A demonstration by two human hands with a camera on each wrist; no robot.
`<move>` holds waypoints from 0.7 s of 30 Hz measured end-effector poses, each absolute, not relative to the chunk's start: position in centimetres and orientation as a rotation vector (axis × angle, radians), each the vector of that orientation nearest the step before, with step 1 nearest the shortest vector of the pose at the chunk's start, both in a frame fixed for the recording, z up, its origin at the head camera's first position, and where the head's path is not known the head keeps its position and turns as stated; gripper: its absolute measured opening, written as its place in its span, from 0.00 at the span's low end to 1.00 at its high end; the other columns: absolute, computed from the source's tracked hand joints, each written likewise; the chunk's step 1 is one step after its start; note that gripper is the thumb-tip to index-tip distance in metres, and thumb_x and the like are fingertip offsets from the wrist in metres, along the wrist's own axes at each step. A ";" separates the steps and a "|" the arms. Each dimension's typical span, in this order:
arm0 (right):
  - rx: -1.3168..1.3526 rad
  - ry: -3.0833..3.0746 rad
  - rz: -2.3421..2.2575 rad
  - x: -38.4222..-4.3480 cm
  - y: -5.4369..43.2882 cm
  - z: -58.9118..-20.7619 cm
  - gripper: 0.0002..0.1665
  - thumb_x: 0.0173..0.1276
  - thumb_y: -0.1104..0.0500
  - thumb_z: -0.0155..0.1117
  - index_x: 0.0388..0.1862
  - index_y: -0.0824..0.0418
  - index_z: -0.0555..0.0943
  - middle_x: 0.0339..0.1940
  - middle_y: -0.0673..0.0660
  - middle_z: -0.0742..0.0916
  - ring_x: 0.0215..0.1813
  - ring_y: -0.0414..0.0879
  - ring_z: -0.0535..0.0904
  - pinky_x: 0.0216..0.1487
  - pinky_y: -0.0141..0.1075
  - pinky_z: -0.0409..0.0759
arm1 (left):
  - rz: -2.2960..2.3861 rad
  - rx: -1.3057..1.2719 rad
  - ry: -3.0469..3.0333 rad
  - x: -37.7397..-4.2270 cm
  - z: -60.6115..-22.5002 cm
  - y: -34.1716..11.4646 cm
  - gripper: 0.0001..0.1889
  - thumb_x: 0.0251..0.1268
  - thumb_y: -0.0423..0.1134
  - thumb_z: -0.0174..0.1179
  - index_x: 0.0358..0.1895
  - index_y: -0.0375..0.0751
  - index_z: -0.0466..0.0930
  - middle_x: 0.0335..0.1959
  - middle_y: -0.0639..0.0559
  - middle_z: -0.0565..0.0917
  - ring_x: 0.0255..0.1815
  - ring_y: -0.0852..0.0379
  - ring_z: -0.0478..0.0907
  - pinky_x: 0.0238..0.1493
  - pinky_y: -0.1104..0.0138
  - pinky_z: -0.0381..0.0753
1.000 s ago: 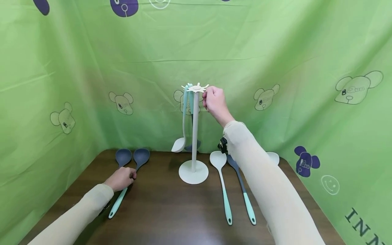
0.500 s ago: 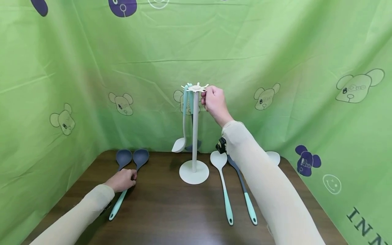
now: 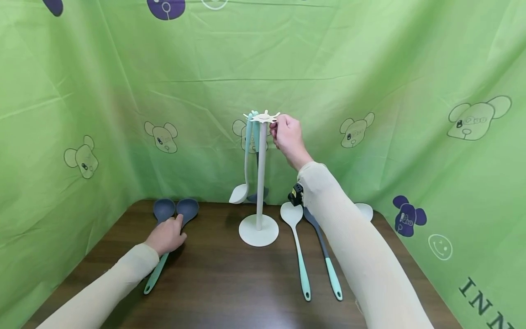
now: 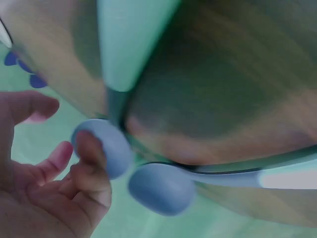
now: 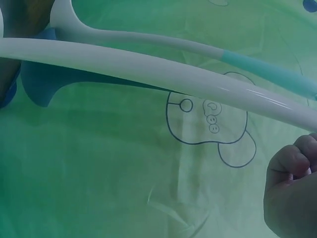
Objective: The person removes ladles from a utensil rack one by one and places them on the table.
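My right hand [image 3: 287, 140] pinches the tip of a hook arm at the top of the white utensil stand [image 3: 260, 183]. From the stand's left side hang a white ladle [image 3: 239, 194] and a dark one [image 3: 260, 195], both with mint handles. My left hand [image 3: 166, 235] is over two dark-blue spoons on the table, the left spoon [image 3: 163, 209] and the right spoon [image 3: 187, 208]. In the left wrist view its fingers are spread and loosely bent, with nothing held. The hand hides part of the spoon handles.
Right of the stand lie a white spoon [image 3: 292, 214] and a dark utensil [image 3: 323, 240], its head partly behind my right sleeve. Another white utensil [image 3: 364, 211] is mostly hidden by that arm. A green curtain [image 3: 205, 91] hangs behind the brown table [image 3: 230, 283].
My left hand has shifted slightly and its fingers have spread and stretched toward the right spoon's neck. The right hand stays at the hook arm; the stand has not moved.
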State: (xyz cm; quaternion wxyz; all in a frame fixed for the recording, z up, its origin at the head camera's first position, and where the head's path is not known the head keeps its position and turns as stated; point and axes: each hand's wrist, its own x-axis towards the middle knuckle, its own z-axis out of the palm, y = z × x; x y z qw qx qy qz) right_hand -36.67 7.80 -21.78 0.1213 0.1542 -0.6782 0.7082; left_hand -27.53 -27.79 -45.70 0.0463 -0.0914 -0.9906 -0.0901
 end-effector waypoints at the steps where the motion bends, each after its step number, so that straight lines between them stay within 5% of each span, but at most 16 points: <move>1: 0.455 -1.983 2.063 -36.7 7.8 -21.8 0.19 0.80 0.58 0.39 0.31 0.60 0.75 0.20 0.52 0.76 0.15 0.39 0.64 0.16 0.29 0.63 | -0.279 -0.275 -3.002 -27.6 -45.5 -27.4 0.29 0.62 0.37 0.60 0.61 0.20 0.67 0.41 0.31 0.81 0.38 0.40 0.83 0.38 0.51 0.82; 11: 0.529 -1.984 2.100 -36.8 8.3 -21.6 0.19 0.80 0.59 0.39 0.29 0.61 0.74 0.18 0.50 0.75 0.15 0.38 0.63 0.15 0.28 0.59 | -0.429 -0.342 -2.840 -28.9 -43.1 -21.7 0.09 0.63 0.38 0.59 0.39 0.36 0.72 0.28 0.48 0.76 0.26 0.52 0.74 0.30 0.58 0.75; 21: 0.637 -2.074 2.090 -37.3 9.2 -21.5 0.18 0.80 0.57 0.41 0.29 0.60 0.72 0.18 0.50 0.74 0.16 0.39 0.63 0.17 0.29 0.60 | -0.593 -0.388 -2.640 -31.2 -38.8 -14.8 0.15 0.69 0.43 0.55 0.48 0.34 0.77 0.43 0.40 0.83 0.37 0.45 0.80 0.41 0.53 0.81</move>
